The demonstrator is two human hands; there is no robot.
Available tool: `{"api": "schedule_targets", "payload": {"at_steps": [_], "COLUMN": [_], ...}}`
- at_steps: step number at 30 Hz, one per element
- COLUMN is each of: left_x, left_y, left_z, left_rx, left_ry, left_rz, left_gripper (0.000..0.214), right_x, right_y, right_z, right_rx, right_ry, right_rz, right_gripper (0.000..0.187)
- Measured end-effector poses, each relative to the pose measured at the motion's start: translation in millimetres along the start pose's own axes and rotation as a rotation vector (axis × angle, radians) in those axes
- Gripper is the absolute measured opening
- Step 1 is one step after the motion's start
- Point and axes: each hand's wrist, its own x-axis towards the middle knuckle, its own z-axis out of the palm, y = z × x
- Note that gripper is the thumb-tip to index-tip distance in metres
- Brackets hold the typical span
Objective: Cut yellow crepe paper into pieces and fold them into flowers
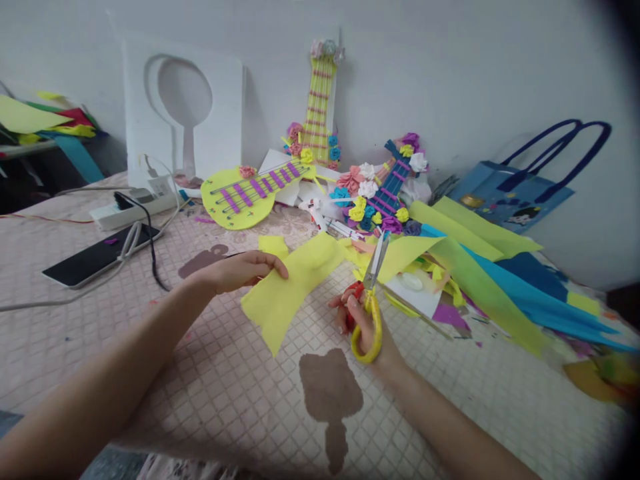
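Left hand (245, 269) pinching paper (295, 273) by its edge; right hand (367, 328) gripping scissors (372, 275) by the handles; paper likely light, limp, easily torn; best held near an edge.

On my feed, the bare right hand (387, 355) partly hides the red loop of the metal scissors with red and yellow handles (371, 283); the left edge crops the stacked multicoloured sheets (30, 119), and an orange-and-yellow heap (593, 379) at far right blurs beyond recognition.
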Motion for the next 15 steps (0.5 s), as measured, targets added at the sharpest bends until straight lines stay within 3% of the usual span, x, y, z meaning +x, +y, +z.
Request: {"api": "schedule_targets", "payload": {"at_steps": [5,9,15], "left_x": [3,5,6], "left_y": [-2,-6,-9], "left_z": [-4.5,3.6,25.5], "left_rx": [-0.029,-0.064,-0.348], "left_ry": [0.035,0.007,-0.07], "left_rz": [-0.069,0.025,0.12], "left_gripper": [0.024,0.026,0.027], "right_x": [-1,-3,-9], "right_y": [0,3,2], "right_z": [0,4,8], "right_rx": [0.045,0.052,0.0], "right_ry": [-0.041,-0.071,-0.126], "right_rz": [0.03,0.025,0.067], "right_gripper": [0.029,0.029,0.026]}}
